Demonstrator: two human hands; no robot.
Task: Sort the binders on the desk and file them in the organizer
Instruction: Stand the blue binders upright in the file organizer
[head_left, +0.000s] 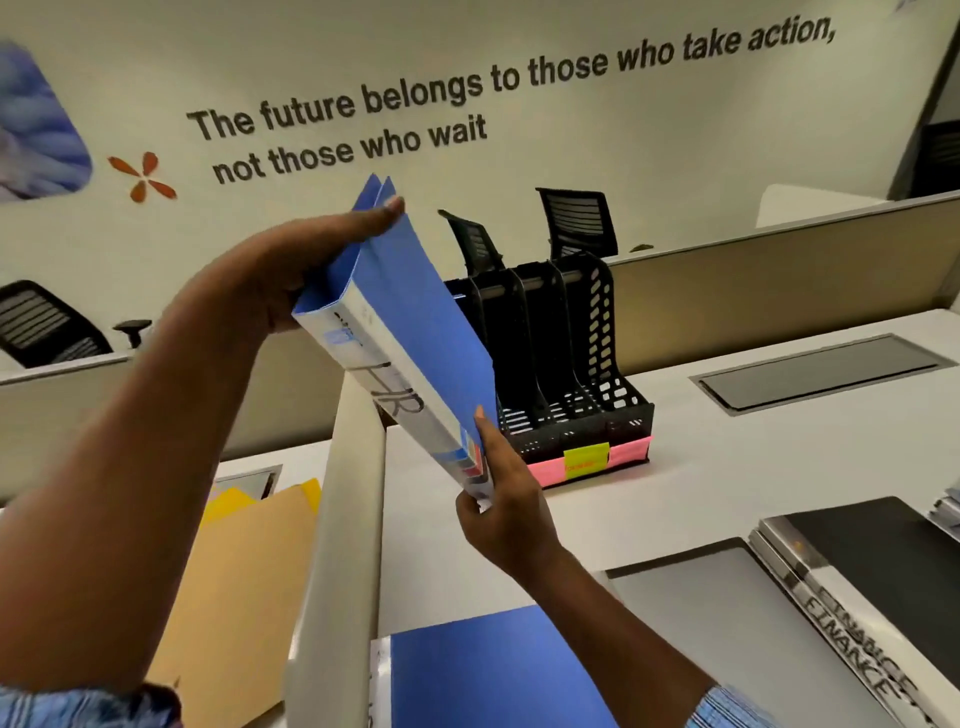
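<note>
Both hands grip the blue binder (415, 332), left hand (291, 270) at 11 o'clock, right hand (498, 499) at 5 o'clock, before the black organizer (566, 364).

Organizer (571, 364) behind binders (810, 587)

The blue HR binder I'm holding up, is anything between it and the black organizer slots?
Nothing visible blocks it. The blue HR binder, held in the left hand and right hand, is raised just in front of the black organizer. The slots in view look empty, though the binder hides the leftmost one.
</note>
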